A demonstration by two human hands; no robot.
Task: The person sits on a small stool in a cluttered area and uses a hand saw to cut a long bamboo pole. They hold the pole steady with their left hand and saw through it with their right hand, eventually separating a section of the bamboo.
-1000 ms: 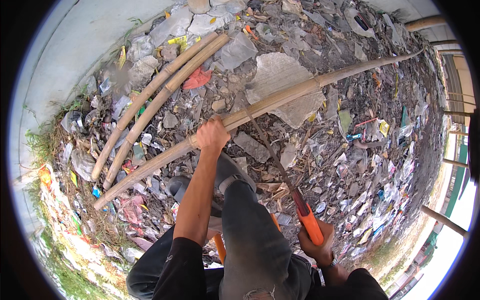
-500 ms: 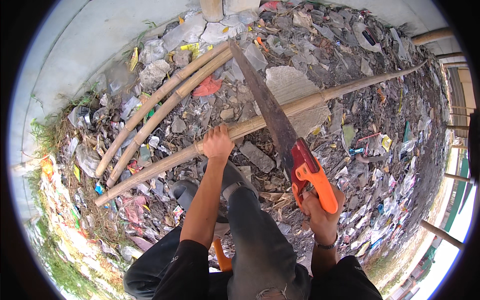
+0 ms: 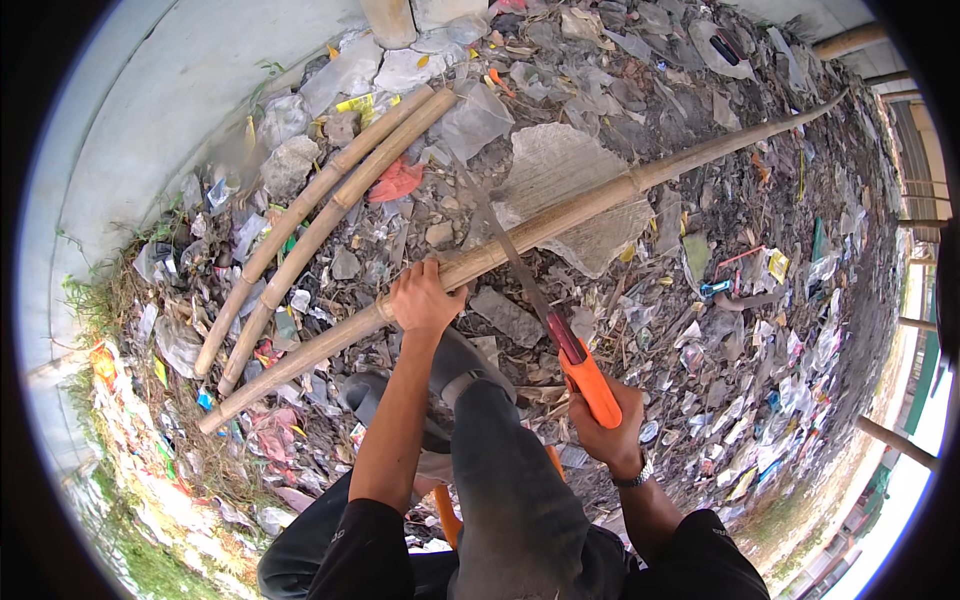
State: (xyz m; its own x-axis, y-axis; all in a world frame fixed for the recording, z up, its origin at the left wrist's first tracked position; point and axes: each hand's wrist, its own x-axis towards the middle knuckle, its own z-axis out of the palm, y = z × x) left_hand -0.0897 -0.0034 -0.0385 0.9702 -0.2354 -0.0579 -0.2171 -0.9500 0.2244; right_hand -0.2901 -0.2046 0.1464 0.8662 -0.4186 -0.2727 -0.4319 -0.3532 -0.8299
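Observation:
My left hand (image 3: 424,300) is wrapped around a long bamboo pole (image 3: 590,208) that slants from lower left to upper right. In my right hand (image 3: 612,432) is the orange handle of a handsaw (image 3: 592,385). Its dark blade, turned nearly edge-on, crosses the pole a little right of my left hand. Whether the teeth are touching the bamboo I cannot tell. Two shorter bamboo poles (image 3: 335,205) lie side by side beyond the long one, at the left. A flat concrete slab (image 3: 570,180) lies partly beneath the long pole.
Rubble and plastic litter cover the ground. My grey boot (image 3: 460,365) is close to the near side of the pole. A pale wall (image 3: 160,130) curves along the far left, with a post (image 3: 390,20) at the back. A curved blade-like tool (image 3: 745,300) lies at the right.
The saw has come down and left, and its blade has turned from broadside to nearly edge-on across the pole. My left hand still holds the pole, with its thumb now spread.

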